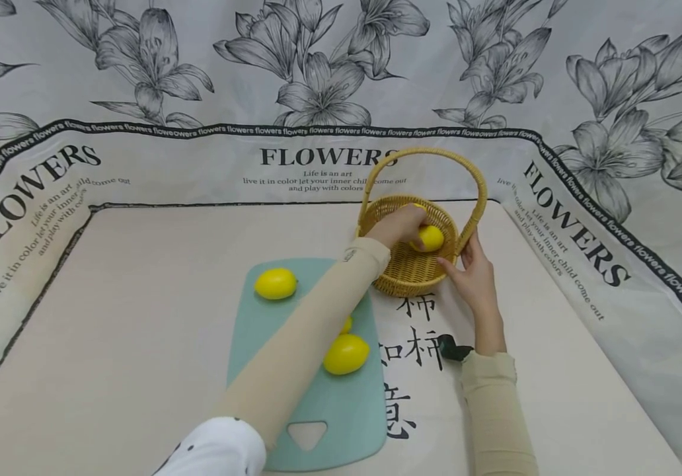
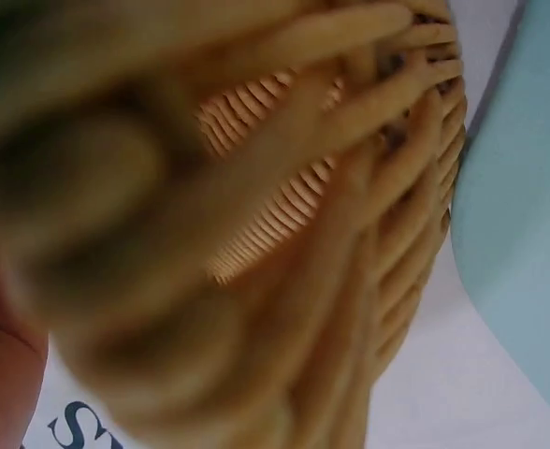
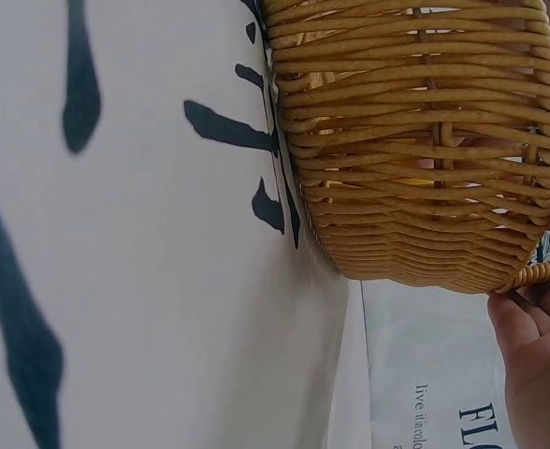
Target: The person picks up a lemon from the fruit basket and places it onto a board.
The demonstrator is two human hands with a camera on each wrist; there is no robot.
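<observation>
- Head view: a pale desk (image 1: 151,317) carries everything, with a white backdrop (image 1: 198,168) of grey printed flowers and the word "FLOWERS" rising along its far and side edges.
- Black brushed characters (image 1: 397,403) mark the desk just right of a blue-green board (image 1: 252,344).
- A wicker basket (image 1: 403,285) stands near the far edge, just beyond the board's far right corner, its handle (image 1: 430,151) arching up against the backdrop.
- The left hand (image 1: 397,223) is inside the basket, thumb and fingers bent about the front lemon (image 1: 432,238); more yellow shows behind them.
- The right hand (image 1: 473,274) grips the basket's right side, fingers by the handle's foot.
- Three more lemons (image 1: 275,283) lie on the board, one mostly hidden by the left forearm (image 1: 293,357), which crosses it.
- A wide stretch of desk runs from the board to the left edge; a narrower one lies right of the right forearm (image 1: 495,416).
- Left wrist view: blurred wicker fills most of it; the left hand's grasp cannot be told here.
- Right wrist view: the right hand's fingertips press the basket at its rim and handle.
</observation>
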